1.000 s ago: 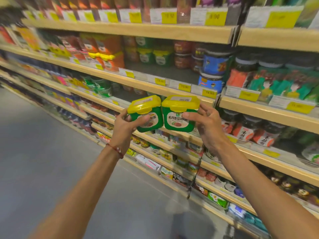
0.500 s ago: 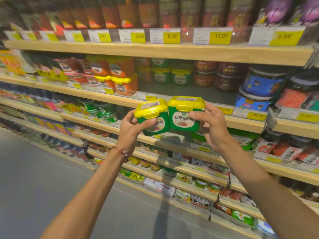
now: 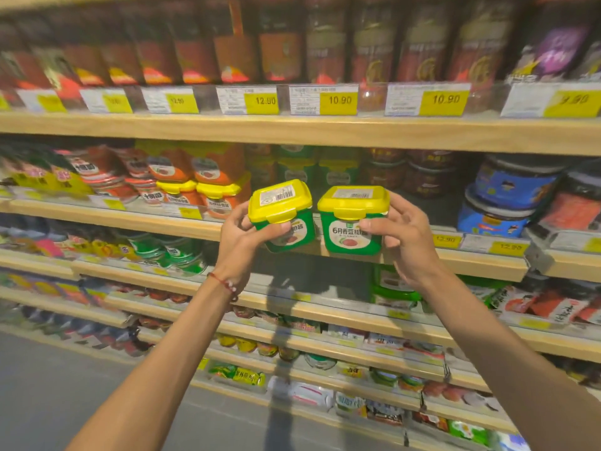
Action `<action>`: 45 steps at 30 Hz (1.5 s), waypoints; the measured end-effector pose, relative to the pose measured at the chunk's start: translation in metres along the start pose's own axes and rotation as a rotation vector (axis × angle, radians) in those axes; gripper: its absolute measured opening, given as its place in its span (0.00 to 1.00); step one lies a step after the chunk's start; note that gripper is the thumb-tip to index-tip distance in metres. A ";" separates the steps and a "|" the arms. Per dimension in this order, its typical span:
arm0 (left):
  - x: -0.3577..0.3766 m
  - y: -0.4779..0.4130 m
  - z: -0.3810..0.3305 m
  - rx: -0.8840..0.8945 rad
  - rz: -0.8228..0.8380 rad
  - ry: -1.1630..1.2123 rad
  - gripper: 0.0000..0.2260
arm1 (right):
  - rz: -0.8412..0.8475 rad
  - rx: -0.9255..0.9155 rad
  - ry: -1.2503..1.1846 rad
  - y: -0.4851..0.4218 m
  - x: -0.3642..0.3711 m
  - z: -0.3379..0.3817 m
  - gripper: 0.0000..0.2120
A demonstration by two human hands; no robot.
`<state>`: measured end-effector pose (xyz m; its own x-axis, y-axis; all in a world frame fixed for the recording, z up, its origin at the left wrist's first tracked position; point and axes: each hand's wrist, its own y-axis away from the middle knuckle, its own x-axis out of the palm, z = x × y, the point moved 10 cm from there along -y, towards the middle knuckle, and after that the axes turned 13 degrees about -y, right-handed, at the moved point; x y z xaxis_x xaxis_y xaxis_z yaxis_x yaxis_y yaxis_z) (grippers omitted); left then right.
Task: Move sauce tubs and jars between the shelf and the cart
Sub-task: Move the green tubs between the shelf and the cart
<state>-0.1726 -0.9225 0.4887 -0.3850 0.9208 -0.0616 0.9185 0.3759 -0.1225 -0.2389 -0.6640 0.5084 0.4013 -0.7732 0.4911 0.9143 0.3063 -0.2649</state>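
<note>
While both arms reach toward the wooden shelf [image 3: 130,219], each hand grasps one green sauce tub with a yellow lid. The left hand [image 3: 242,236] curls around the left tub [image 3: 286,216], which tilts its lid toward the camera just in front of the shelf's front edge. The right hand [image 3: 403,242] grips the right tub [image 3: 353,219], upright, close beside the first with a narrow gap between them. At the back of that shelf stand matching green tubs [image 3: 297,170]. Orange tubs [image 3: 214,187] sit toward its left end, blue jars [image 3: 507,196] toward its right.
</note>
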 end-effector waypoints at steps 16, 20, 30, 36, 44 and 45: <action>-0.004 -0.076 -0.028 -0.036 -0.045 -0.529 0.66 | -0.133 0.041 0.063 -0.028 -0.003 -0.015 0.30; -0.001 -0.085 -0.024 -0.091 -0.030 -0.575 0.49 | -0.170 0.050 0.049 -0.028 0.008 -0.016 0.29; -0.003 -0.099 -0.010 -0.143 0.111 -0.557 0.31 | -0.270 0.049 0.041 -0.039 0.007 -0.022 0.17; -0.003 -0.107 -0.009 -0.094 0.155 -0.599 0.26 | -0.341 0.016 0.031 -0.048 0.003 -0.023 0.23; -0.018 -0.109 -0.014 0.029 -0.008 -0.744 0.17 | -0.369 0.058 0.035 -0.053 -0.005 -0.033 0.48; -0.018 -0.106 -0.016 0.040 -0.032 -0.759 0.18 | -0.360 0.062 0.041 -0.053 -0.004 -0.034 0.49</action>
<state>-0.2616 -0.9772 0.5189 -0.3811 0.5798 -0.7201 0.9073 0.3840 -0.1710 -0.2908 -0.6962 0.4924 0.0522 -0.8589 0.5095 0.9986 0.0431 -0.0296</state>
